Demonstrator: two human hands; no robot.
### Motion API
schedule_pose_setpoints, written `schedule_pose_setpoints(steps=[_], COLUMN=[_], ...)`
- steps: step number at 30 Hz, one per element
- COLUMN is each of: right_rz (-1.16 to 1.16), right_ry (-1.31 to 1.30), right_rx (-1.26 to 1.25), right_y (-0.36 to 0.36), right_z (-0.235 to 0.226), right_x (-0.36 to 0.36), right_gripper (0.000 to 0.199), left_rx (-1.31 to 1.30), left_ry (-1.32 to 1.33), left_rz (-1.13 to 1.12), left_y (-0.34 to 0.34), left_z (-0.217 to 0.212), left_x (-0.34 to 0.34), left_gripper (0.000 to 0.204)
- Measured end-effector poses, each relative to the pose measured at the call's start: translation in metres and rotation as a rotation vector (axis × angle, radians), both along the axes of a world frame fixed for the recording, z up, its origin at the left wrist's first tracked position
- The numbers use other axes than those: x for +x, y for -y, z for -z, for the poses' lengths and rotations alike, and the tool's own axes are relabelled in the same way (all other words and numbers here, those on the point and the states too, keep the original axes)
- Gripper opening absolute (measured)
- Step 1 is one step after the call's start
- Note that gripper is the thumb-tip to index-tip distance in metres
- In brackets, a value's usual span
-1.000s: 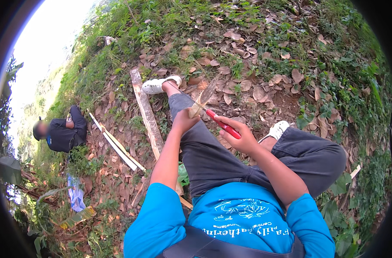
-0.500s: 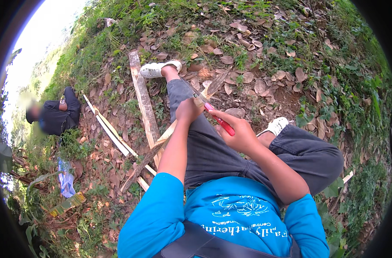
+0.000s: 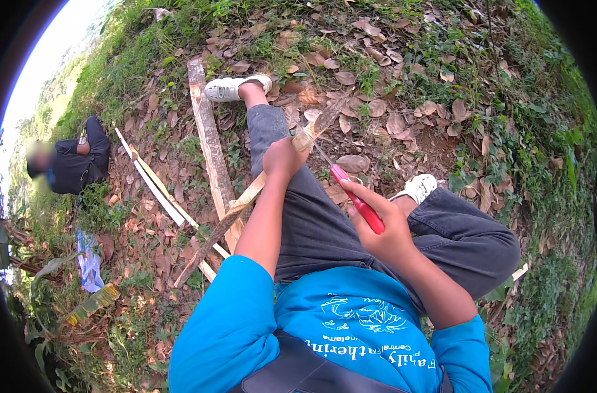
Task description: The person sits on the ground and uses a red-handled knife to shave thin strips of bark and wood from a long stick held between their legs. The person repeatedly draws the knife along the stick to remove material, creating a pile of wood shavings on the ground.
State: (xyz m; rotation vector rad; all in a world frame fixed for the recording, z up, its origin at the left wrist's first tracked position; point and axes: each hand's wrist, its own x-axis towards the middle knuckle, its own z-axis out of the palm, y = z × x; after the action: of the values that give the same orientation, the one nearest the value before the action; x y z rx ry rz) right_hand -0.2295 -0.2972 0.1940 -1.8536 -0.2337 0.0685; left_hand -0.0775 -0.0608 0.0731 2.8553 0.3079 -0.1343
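Note:
My left hand [image 3: 285,158] is closed round a crooked wooden stick [image 3: 251,192], which slants across my left leg. Dark bark covers parts of the stick, while pale bare wood shows on both sides of my fist. In my right hand [image 3: 389,230] is a red-handled knife [image 3: 366,208], gripped by the handle. Its narrow blade points up and left toward the stick, just right of my left fist. Blade and stick appear apart, and the blade's fine shape is hard to make out.
A thick barked log [image 3: 210,141] lies beyond my left arm. Left of it are pale split strips [image 3: 155,187]. Another person [image 3: 79,160] sits at far left, above a bluish plastic bag [image 3: 89,262]. Dry leaves [image 3: 395,124] and green plants cover the sloping ground.
My right hand has drawn the knife down and to the right, off the stick. My left hand keeps its hold on the stick. The whole view has shifted slightly.

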Motion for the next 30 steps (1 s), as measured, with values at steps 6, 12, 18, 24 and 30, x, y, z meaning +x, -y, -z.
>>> schedule_pose_setpoints(steps=[6,12,18,24,30], right_rz=[-0.012,-0.154,-0.292,-0.271,-0.201], right_ry=[-0.014,-0.006,-0.18,-0.218,-0.303], right_rx=[0.017,0.082,0.029,0.113,0.207], right_y=[-0.029,0.014,0.026,0.025,0.027], right_z=[-0.001,0.039,0.055,0.098,0.103], right_x=[0.064,0.042,0.007,0.015,0.017], right_gripper=[0.042,0.053,0.062,0.056,0.051], left_rx=[-0.014,-0.059,-0.082,-0.31,-0.62], left_ry=[-0.012,-0.021,-0.024,-0.195,-0.376], left_rz=[-0.098,-0.022,-0.022,0.089,0.077], left_y=[-0.013,-0.014,-0.008,-0.037,-0.044], left_z=[0.008,0.005,0.005,0.02,0.025], left_x=[0.008,0.01,0.004,0.029,0.041], left_gripper=[0.039,0.034,0.035,0.034,0.045])
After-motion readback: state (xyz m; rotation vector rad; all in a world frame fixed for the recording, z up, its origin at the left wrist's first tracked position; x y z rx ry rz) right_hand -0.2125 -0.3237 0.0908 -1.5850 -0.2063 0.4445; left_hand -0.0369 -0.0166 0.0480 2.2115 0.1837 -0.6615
